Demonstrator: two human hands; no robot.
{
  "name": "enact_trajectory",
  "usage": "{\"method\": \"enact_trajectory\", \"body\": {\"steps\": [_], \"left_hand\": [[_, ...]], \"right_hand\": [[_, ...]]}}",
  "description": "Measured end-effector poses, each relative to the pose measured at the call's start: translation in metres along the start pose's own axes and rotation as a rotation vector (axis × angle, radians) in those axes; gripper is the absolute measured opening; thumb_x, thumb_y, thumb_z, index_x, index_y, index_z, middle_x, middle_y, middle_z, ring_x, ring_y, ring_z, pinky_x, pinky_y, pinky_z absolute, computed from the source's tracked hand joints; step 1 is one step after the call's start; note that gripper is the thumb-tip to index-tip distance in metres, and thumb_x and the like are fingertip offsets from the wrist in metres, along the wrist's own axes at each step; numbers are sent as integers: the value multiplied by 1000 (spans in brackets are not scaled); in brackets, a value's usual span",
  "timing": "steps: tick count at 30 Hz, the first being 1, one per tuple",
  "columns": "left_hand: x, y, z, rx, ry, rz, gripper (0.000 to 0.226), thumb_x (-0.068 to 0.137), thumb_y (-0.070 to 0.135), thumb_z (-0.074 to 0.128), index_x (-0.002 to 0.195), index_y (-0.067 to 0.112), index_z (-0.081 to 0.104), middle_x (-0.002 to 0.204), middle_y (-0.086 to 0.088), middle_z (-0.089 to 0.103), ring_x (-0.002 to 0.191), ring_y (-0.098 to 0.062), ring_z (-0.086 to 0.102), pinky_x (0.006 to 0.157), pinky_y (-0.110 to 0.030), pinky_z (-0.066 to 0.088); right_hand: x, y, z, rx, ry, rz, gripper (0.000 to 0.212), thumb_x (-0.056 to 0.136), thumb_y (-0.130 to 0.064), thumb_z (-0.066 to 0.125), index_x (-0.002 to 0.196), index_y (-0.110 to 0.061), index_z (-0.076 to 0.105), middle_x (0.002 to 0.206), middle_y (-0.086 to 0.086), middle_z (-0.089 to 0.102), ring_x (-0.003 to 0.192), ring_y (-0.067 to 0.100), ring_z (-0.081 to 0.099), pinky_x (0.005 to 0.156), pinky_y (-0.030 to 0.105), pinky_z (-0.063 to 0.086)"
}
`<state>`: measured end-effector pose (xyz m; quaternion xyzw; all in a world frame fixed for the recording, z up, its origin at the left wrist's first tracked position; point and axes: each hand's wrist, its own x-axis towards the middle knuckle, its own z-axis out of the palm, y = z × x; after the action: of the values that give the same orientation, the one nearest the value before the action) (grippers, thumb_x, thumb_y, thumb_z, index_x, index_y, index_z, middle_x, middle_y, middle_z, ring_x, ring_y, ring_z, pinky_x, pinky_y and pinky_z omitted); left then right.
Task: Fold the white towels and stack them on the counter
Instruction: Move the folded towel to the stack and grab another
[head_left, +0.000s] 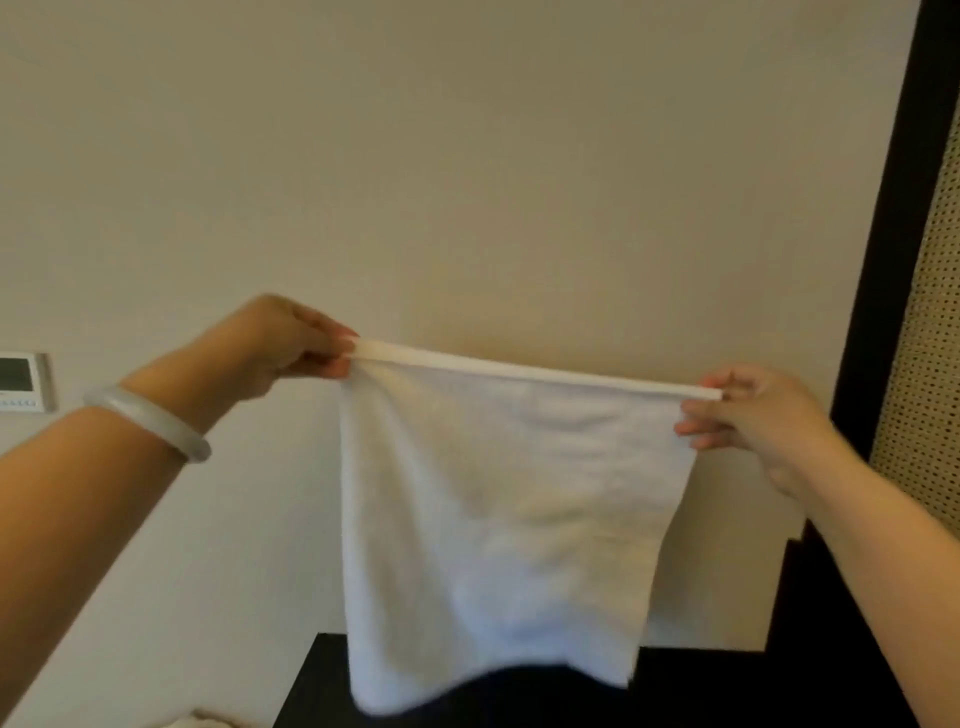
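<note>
Hanging in the air before a beige wall, the white terry towel (498, 499) is stretched flat by its top hem. The left hand (283, 340) pinches one upper corner, the right hand (748, 415) pinches the other, above a dark desk (727, 691).

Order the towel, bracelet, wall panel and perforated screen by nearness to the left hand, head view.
1. towel, pinched by the left hand.
2. bracelet, on its wrist.
3. wall panel, far left.
4. perforated screen, far right.
</note>
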<state>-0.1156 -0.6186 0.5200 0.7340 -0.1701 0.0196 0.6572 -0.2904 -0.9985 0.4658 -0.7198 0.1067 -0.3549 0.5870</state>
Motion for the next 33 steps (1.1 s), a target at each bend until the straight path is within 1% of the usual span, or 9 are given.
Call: {"method": "enact_trajectory", "body": {"steps": [4,9,12,14,19,23,26,29,33], "left_hand": [[-41,-26,-11,112,-62,-30,12,84,-13,63,87,-5,70,77,-22,68,56,-19,69,54,-19,57],[-113,-188,1,281,-135,-297,18,77,-21,67,78,-3,72,71,-26,67,54,-25,69,52,-23,57],[-165,-280,13,406,-166,-431,21,78,-18,68,74,3,72,69,-21,68,58,-28,71,62,-32,62],[-196,-320,20,467,-182,-474,17,82,-11,69,78,6,72,70,-17,69,62,-26,72,69,-36,62],[-250,-352,22,547,-196,-523,11,88,7,70,86,18,71,80,-4,72,65,-11,71,63,-17,51],[-281,-359,11,769,-322,-418,20,87,17,72,84,35,65,94,9,61,79,-7,64,74,-14,47],[-295,-360,10,983,-392,-150,23,79,24,80,90,37,65,113,17,43,102,-3,45,85,-14,39],[-292,-355,30,966,-479,71,26,81,30,77,104,35,66,124,19,42,120,-3,34,102,-26,34],[-281,-362,62,784,-602,115,17,92,34,64,109,36,65,116,23,48,113,1,42,104,-21,37]], "right_hand": [[-44,17,-12,-2,-118,4,21,79,16,65,84,-2,55,62,10,68,56,17,70,50,21,57],[-124,152,-5,-321,-234,283,22,70,17,74,80,1,64,82,7,73,74,13,68,66,15,52],[-183,225,0,-457,-312,421,21,73,13,75,78,-5,65,88,-1,73,87,18,69,81,29,54],[-216,255,-1,-527,-325,467,19,76,6,75,75,-10,64,86,-2,71,83,16,69,78,33,55],[-263,278,-13,-741,-353,383,26,78,-3,77,72,-20,59,100,-12,58,88,5,56,70,18,40],[-288,278,-29,-954,-627,250,28,82,-24,77,81,-36,52,111,-30,42,113,-2,37,88,13,32],[-292,267,-24,-1149,-732,129,20,86,-50,67,89,-45,48,119,-32,32,120,-5,20,99,18,21],[-290,258,7,-1051,-730,44,19,90,-48,62,104,-48,50,117,-30,38,119,-4,31,98,17,25],[-301,267,46,-902,-829,29,19,94,-37,62,112,-40,57,111,-28,42,110,-5,39,101,16,35]]}}
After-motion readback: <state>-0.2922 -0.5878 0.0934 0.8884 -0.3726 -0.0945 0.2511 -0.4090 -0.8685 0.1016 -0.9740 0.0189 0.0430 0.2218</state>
